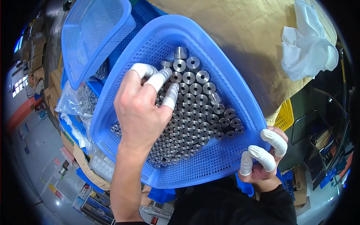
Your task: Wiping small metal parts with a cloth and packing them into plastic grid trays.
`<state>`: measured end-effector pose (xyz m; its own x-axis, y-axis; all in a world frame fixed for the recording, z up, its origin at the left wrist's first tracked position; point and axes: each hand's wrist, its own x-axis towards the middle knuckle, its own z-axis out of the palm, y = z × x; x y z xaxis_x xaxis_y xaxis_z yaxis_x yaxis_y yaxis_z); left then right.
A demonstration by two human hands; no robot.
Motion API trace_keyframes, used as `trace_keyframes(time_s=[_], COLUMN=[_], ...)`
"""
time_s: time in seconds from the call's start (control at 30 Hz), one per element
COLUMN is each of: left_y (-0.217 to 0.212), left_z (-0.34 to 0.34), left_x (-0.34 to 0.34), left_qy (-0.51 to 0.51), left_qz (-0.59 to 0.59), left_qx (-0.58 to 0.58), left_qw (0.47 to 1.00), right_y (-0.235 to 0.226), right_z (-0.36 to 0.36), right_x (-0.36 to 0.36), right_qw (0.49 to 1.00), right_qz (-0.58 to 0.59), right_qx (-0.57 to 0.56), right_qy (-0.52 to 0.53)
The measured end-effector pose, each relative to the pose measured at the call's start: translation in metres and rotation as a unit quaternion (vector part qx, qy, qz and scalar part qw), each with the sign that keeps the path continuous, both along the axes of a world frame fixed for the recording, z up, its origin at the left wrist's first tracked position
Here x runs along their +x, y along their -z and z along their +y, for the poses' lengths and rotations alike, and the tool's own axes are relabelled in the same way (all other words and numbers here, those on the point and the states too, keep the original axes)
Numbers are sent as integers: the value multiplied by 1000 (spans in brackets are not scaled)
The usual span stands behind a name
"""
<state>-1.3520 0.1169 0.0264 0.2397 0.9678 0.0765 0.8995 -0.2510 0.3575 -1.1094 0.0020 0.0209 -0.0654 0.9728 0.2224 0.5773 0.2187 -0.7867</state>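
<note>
A blue perforated plastic basket (176,182) fills the middle of the view. Inside stand many short shiny metal cylinders (195,89), each with a round hole in its end, packed in close rows; a few near the far end lie on their sides. My left hand (140,103) reaches over them, its thumb and first fingers in white finger cots with greyed tips. These fingers are bent around a metal cylinder (175,77) at the upper left of the rows, partly hidden by them. At the basket's near right corner my right hand (264,157), also in white finger cots, curls its fingers on the rim.
An emptier blue basket (93,22) stands at the far left. Below it lies a clear plastic bag (77,99) with small metal parts. Brown paper (247,22) covers the surface beyond, with a crumpled white cloth (307,45) on it. A yellow crate (285,116) sits lower right.
</note>
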Motion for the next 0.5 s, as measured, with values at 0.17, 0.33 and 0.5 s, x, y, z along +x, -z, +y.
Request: trace_keyframes(time_s=[0.17,0.33,0.5], left_y=[-4,-3,-1], left_z=[6,5,6], left_x=[3,4,-4], left_qy=[30,64,59], left_qz=[26,49,16], left_qx=[-7,5,-20], left_qw=[999,997,998], right_y=[0,0,2], right_z=[2,4,4], right_x=[-1,-3,-8], right_qw=[1000,999,998], right_qz=[15,26,28], right_qx=[10,23,47], right_qy=[5,3,19])
